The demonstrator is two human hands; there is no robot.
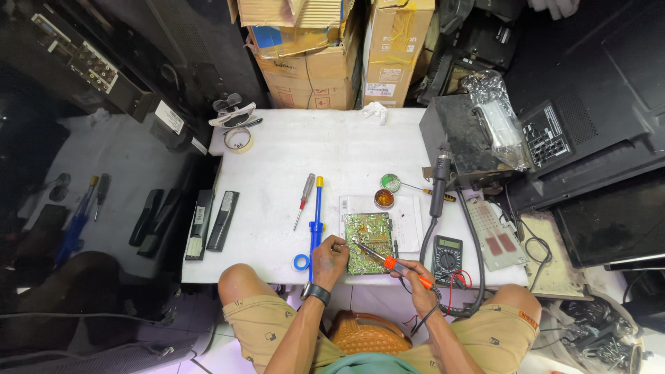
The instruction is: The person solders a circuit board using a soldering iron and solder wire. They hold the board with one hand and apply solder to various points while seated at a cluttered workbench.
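Soldering on the green circuit board (370, 242) looks like the step in hand: it lies flat on the white table (291, 156), just ahead of the right hand (414, 279), which is closed around an orange-handled soldering iron (388, 261) whose tip meets the board. The left hand (328, 257) pinches something thin at the board's near-left edge; what it is I cannot tell. A steady tip and a pinned board would serve best. Beyond the iron sit two small round tins (386, 190), contents unclear; just right of the grip lies a multimeter (447, 260).
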